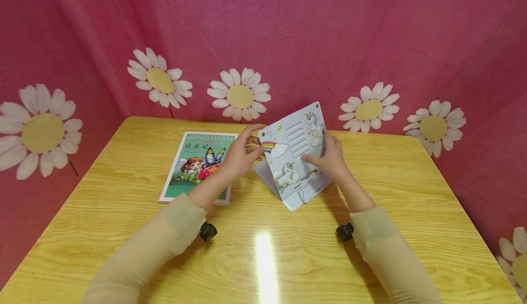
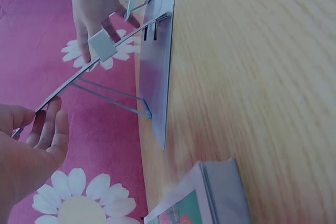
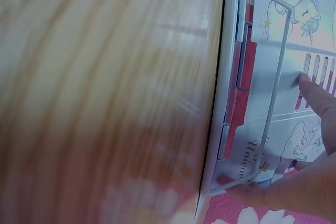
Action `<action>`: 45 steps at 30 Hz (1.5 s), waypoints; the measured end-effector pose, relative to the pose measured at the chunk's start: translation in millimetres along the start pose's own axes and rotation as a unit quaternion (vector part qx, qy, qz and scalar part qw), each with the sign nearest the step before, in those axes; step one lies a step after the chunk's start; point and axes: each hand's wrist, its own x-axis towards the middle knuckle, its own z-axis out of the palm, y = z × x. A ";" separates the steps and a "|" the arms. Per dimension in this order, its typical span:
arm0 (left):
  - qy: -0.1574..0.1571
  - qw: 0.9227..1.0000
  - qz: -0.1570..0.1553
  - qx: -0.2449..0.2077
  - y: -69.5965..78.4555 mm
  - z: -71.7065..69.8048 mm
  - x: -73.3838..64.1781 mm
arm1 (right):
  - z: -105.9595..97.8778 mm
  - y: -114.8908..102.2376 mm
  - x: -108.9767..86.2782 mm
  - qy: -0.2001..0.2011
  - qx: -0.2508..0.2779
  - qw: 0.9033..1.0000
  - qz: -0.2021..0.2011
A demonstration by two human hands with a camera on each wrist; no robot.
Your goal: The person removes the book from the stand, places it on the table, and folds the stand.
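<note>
A white book stand (image 1: pixel 282 141) printed with unicorns and a rainbow is unfolded, its panel leaning back over a base plate (image 2: pixel 157 72) on the table. My left hand (image 1: pixel 240 154) pinches the panel's upper left edge between thumb and fingers. At the right edge my right hand (image 1: pixel 331 157) grips the panel, its thumb (image 3: pixel 314 93) on the front by the row of slots and its other fingers partly hidden behind. A wire prop (image 2: pixel 107 97) runs from the panel's back to the base. Along the lower front is a wire page holder (image 3: pixel 273 103).
To the left of the stand lies a thick book (image 1: pixel 185 187) with a green picture cover, near my left forearm. The wooden table (image 1: pixel 313 253) ends at the back against a pink curtain (image 1: pixel 288 43) with daisies.
</note>
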 end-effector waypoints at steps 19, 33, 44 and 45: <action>-0.009 1.000 -0.028 -0.008 10.7 -0.5 -3.4 | 1.4 -0.5 1.4 -0.022 -0.005 1.000 0.020; -0.001 1.000 -0.020 -0.013 8.2 -0.4 -13.8 | 0.3 -2.5 5.7 -0.054 -0.007 0.999 0.001; 0.006 1.000 -0.021 -0.020 8.4 1.1 -20.6 | -0.5 -2.6 9.7 -0.072 -0.005 0.997 -0.018; 0.007 1.000 -0.020 -0.021 8.6 1.4 -21.3 | -0.6 -2.8 10.3 -0.073 -0.004 0.997 -0.018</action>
